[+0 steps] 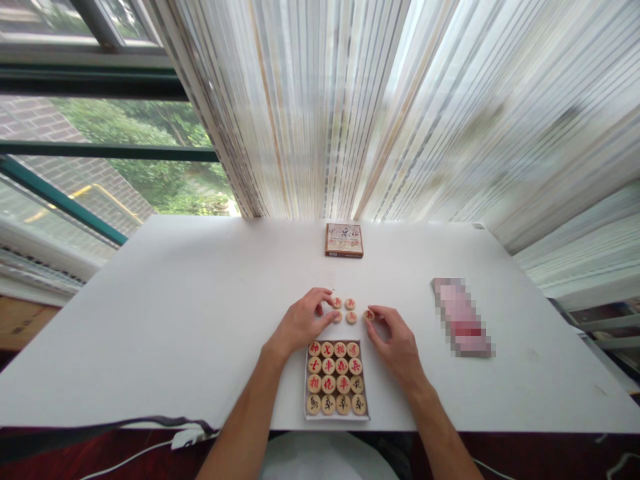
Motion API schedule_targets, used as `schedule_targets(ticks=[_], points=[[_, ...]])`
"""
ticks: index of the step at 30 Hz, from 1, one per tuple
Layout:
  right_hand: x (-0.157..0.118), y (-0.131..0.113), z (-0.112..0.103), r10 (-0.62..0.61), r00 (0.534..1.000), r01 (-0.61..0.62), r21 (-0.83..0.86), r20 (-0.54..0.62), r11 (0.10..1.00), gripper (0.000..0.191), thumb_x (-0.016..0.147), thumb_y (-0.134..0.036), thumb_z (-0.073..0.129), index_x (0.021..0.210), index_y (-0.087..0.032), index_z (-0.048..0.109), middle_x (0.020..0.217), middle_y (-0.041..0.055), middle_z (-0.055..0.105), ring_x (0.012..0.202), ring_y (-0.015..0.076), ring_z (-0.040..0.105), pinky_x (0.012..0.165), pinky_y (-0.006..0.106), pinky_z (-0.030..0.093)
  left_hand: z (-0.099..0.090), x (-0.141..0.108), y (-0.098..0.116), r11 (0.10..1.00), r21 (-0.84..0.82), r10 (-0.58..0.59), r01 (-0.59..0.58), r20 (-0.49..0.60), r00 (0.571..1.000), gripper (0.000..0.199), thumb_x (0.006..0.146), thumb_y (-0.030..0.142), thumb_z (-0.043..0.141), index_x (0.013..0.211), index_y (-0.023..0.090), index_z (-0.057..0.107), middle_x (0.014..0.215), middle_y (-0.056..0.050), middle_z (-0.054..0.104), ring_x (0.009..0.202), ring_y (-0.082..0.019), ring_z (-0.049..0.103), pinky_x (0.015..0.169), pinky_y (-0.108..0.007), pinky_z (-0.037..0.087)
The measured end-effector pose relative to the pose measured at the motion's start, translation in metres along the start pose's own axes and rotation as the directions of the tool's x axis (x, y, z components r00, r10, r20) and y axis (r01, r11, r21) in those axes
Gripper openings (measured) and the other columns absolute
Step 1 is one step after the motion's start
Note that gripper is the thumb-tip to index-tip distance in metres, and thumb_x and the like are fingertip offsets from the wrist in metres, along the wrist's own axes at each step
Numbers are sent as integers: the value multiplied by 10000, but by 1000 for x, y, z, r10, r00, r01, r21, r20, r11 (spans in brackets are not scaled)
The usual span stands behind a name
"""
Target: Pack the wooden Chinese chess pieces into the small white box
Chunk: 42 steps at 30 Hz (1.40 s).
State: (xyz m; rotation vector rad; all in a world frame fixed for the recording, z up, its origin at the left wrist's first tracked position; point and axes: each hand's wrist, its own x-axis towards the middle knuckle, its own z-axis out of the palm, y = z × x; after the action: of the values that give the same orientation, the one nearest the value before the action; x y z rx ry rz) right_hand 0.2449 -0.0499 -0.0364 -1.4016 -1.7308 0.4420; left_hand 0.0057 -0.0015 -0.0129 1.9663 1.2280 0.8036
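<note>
Your half-open left hand (303, 325) rests its fingertips against a cluster of four round wooden game pieces (351, 304) on the white desk (200, 320), as your loosely open right hand (395, 341) touches a single piece (369, 315) just beside them, behind an open box (305, 383) packed with more.

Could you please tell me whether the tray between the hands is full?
The tray is full: round chess pieces fill four rows.

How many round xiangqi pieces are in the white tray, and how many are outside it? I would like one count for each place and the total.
Xiangqi pieces in the white tray: 16
Xiangqi pieces outside the tray: 5
Total: 21
</note>
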Motion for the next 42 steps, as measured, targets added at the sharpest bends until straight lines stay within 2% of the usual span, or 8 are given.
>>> schedule_targets(ticks=[6, 16, 23, 28, 42], points=[[0, 0, 0, 2, 1000, -2, 12, -31, 1000, 217, 962, -263, 598, 1176, -236, 625, 1084, 75, 672, 900, 217, 673, 815, 381, 594, 0, 0, 0, 1000, -12, 11, -12, -17, 1000, 143, 927, 333, 669, 1022, 227, 653, 1287, -46, 635, 750, -124, 642, 796, -297, 547], [1, 1, 1, -2, 999, 2, 16, -32, 1000, 220, 963, -265, 596, 1179, -236, 623, 1098, 78, 670, 892, 211, 675, 802, 379, 597, 0, 0, 1, 1000, -12, 12, -13, -25, 1000, 139, 931, 332, 662, 1024, 229, 654, 1284, -42, 636, 765, -125, 650, 811, -296, 548], [0, 1, 1, -10, 1000, 10, -7, 3, 1000, 193, 965, -268, 600, 1152, -250, 643, 1108, 76, 686, 999, 240, 669, 859, 403, 587, 0, 0, 0, 1000, -4, 18, -18, -22, 1000, 115, 942, 302, 633, 1016, 222, 668, 1279, -55, 641, 783, -133, 666, 823, -303, 557], [0, 2, 1, -22, 1000, 22, -27, 22, 999, 178, 969, -264, 608, 1142, -254, 650, 1091, 75, 694, 999, 248, 653, 874, 423, 583, 0, 1, 0, 1000, 11, 11, -11, -23, 1000, 100, 951, 265, 607, 1015, 222, 671, 1275, -53, 645, 812, -140, 679, 844, -313, 559], [1, 1, 2, -46, 998, 48, -47, 42, 998, 168, 976, -275, 602, 1132, -270, 662, 1083, 66, 721, 1035, 268, 629, 897, 457, 571, -2, 0, 2, 1000, 6, 6, -6, -4, 1000, 115, 950, 305, 618, 996, 221, 682, 1278, -59, 640, 830, -148, 691, 881, -329, 571]])
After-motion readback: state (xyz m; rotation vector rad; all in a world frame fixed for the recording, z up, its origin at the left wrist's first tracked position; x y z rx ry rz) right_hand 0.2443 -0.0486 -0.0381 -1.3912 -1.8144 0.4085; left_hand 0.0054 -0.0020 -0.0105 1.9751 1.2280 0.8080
